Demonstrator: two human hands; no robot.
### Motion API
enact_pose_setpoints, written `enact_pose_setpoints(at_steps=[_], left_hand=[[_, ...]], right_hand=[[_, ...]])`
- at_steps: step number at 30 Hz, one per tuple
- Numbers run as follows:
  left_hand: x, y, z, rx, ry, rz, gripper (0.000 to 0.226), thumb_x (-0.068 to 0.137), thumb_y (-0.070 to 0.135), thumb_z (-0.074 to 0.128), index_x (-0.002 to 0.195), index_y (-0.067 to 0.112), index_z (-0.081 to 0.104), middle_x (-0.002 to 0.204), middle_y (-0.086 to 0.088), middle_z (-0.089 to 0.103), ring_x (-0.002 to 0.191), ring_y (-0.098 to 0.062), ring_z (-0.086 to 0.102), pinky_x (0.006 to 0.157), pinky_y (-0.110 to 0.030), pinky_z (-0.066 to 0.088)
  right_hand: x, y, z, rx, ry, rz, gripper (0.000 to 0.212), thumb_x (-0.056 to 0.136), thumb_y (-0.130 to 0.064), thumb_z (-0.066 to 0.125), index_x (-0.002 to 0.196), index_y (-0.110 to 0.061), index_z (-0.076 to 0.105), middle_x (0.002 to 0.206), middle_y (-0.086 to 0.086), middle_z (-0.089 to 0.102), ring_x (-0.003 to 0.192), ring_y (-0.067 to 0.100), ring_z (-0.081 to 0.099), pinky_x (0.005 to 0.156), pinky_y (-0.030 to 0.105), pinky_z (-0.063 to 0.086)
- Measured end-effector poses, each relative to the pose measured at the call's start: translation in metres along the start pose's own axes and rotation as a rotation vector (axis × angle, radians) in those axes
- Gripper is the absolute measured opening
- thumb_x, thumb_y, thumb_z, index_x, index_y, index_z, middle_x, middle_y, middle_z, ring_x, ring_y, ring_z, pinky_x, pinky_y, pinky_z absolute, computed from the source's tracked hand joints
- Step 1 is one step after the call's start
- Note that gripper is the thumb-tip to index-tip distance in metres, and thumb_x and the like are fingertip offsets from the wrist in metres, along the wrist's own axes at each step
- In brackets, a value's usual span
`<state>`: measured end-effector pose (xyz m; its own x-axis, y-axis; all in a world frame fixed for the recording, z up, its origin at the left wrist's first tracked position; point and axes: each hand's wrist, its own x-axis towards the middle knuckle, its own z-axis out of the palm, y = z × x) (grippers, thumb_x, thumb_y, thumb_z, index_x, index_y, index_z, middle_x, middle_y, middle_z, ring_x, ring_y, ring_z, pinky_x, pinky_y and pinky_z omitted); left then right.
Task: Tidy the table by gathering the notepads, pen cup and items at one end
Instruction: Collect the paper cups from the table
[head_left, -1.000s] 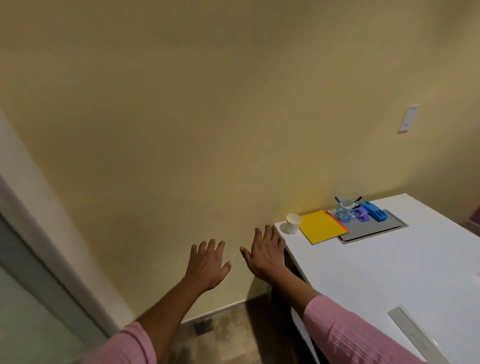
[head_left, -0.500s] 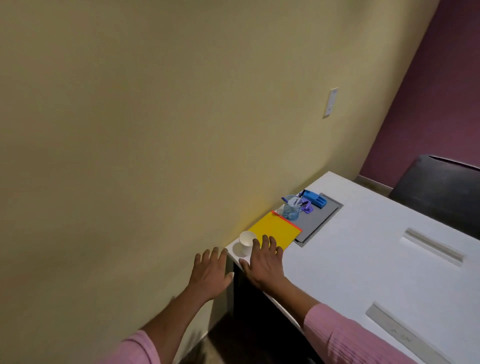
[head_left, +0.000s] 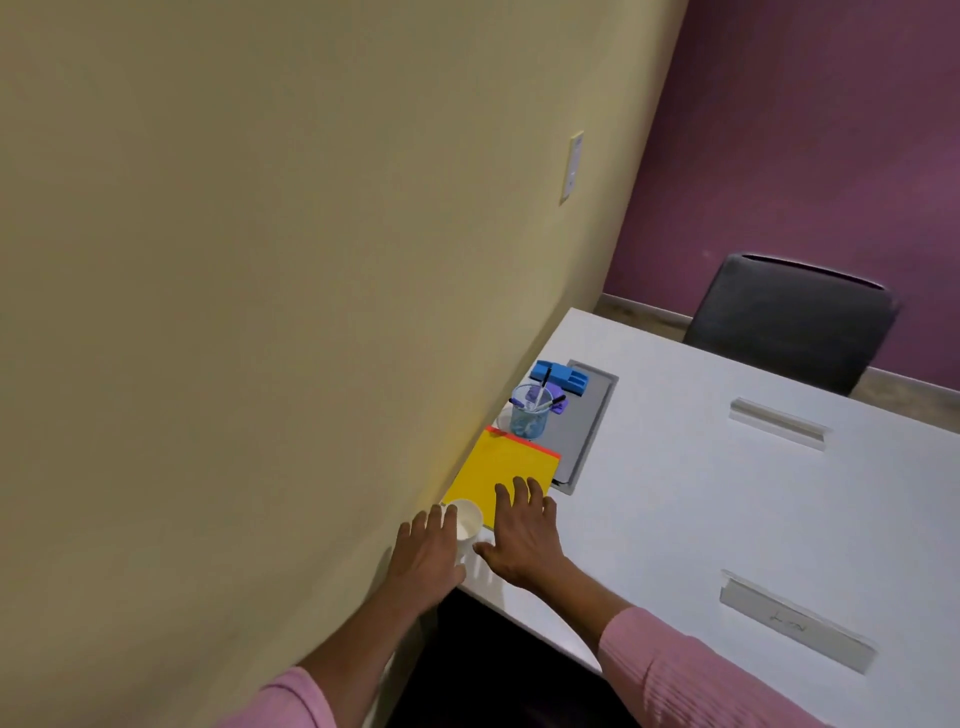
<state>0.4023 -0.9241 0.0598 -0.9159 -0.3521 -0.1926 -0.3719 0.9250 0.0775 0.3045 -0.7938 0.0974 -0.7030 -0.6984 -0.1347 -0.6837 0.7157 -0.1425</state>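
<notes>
A yellow notepad (head_left: 501, 465) with an orange edge lies on the white table (head_left: 701, 509) against the wall. Beyond it stands a clear blue pen cup (head_left: 530, 420) holding pens, then a small purple item (head_left: 555, 405) and a blue stapler-like item (head_left: 562, 378) on a grey inset panel (head_left: 584, 431). A white paper cup (head_left: 467, 519) stands at the table's near corner. My left hand (head_left: 428, 558) is spread open just left of the paper cup. My right hand (head_left: 522, 535) is open, fingers over the notepad's near edge.
The yellow wall (head_left: 260, 312) runs along the table's left edge. A dark chair (head_left: 789, 322) stands at the far end by the purple wall. Two grey slots (head_left: 776, 423) (head_left: 795, 621) are set into the tabletop on the right.
The view swung right and down toward the table. Both hands moved forward from beside the table's corner to either side of the paper cup, the right hand reaching the notepad.
</notes>
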Motion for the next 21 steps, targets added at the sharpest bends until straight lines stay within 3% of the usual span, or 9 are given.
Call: enact_pose_setpoints(at_steps=[10,16,21], left_hand=[[0.042,-0.010,0.027,-0.069,-0.030,-0.010,0.084,0.086,0.041,0.057,0.149,0.010,0.011,0.156,-0.013,0.022,0.138,-0.028,0.030,0.109,-0.039,0.031],[0.053,-0.017,0.042,-0.159,-0.009,0.006,0.084,0.087,0.043,0.059,0.149,0.010,0.012,0.156,-0.012,0.023,0.140,-0.025,0.030,0.112,-0.034,0.030],[0.062,-0.015,0.047,-0.258,0.000,0.002,0.086,0.083,0.041,0.066,0.147,0.010,0.018,0.154,-0.009,0.028,0.139,-0.022,0.030,0.113,-0.030,0.029]], right_hand=[[0.047,-0.007,0.037,0.023,-0.088,0.001,0.077,0.085,-0.054,0.057,0.143,-0.010,0.030,0.151,0.018,0.029,0.141,0.040,0.020,0.109,0.051,0.025],[0.068,-0.006,0.051,0.012,-0.056,0.033,0.051,0.090,-0.047,0.051,0.122,-0.007,0.048,0.123,0.018,0.053,0.114,0.036,0.045,0.091,0.045,0.037],[0.078,-0.005,0.060,0.032,-0.051,0.044,0.031,0.094,-0.031,0.048,0.111,-0.007,0.053,0.111,0.016,0.060,0.101,0.034,0.052,0.085,0.043,0.039]])
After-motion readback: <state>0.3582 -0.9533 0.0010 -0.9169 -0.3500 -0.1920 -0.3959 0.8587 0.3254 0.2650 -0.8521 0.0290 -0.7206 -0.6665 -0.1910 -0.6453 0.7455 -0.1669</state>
